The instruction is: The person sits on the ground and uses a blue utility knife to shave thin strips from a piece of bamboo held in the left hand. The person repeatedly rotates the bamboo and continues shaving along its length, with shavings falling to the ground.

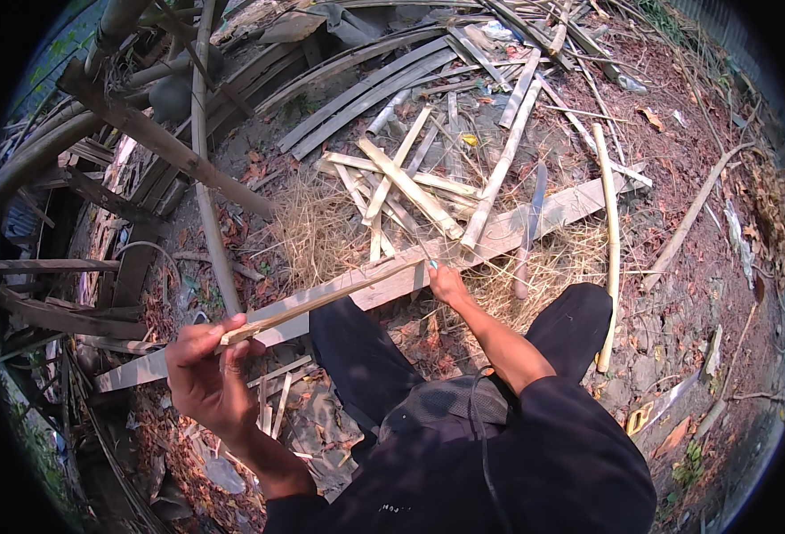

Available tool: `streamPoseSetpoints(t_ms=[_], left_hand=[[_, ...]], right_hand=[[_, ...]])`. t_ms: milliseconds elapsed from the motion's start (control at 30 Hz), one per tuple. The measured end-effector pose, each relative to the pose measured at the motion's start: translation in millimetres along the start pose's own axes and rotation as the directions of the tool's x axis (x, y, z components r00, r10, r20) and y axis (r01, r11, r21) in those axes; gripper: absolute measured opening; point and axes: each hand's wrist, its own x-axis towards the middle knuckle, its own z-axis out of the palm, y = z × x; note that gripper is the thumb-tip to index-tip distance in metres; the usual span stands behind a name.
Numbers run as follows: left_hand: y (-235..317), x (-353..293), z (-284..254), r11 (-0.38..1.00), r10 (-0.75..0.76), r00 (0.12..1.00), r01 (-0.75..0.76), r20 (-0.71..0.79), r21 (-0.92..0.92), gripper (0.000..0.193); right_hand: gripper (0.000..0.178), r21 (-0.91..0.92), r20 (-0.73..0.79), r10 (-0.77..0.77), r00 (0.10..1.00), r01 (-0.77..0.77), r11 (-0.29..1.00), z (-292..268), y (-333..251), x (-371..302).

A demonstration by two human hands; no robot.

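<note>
A long pale bamboo strip runs slantwise across the front of me. My left hand pinches its near left end between thumb and fingers. At its far right end, my right hand is closed round a small thing with a light-blue end; a thin dark edge seems to rise from it against the strip, but I cannot make out its kind. Under the strip lies a long wooden plank, reaching from lower left to upper right. A machete with a wooden handle rests across the plank, right of my right hand.
Beyond the plank, several split pieces lie crossed over straw-like shavings. A pale pole lies to the right, and a yellow-handled saw at lower right. Upright poles and stacked timber stand at left and back.
</note>
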Motion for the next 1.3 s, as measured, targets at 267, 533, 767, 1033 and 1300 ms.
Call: streamPoseSetpoints(t_ms=[267,533,767,1033,1300], left_hand=[[-16.0,-9.4,-2.7,0.975,0.216,0.975,-0.218,0.052,0.046,0.027],[8.1,-0.1,-0.3,0.969,0.246,0.954,-0.245,0.174,-0.027,0.019],[-4.8,-5.9,-3.1,0.996,0.093,0.995,-0.093,0.03,0.006,0.021],[-2.3,-1.9,10.3,0.996,0.085,0.996,-0.084,-0.012,0.015,0.023],[2.5,-9.1,5.5,0.999,0.015,1.0,-0.014,-0.025,0.034,0.018]], right_hand=[[0.023,-0.126,-0.075,-0.284,0.956,0.273,0.954,-20.3,-26.9,-28.6],[0.04,-0.266,0.049,0.111,0.993,-0.094,0.959,16.6,32.8,5.9],[0.041,0.027,-0.006,0.097,0.995,-0.097,0.995,-19.5,-18.9,-20.6],[0.029,-0.08,-0.135,-0.006,0.991,-0.005,0.997,15.0,8.8,-26.4],[0.031,-0.143,-0.063,0.071,0.995,-0.079,0.986,20.2,-4.0,-24.5]])
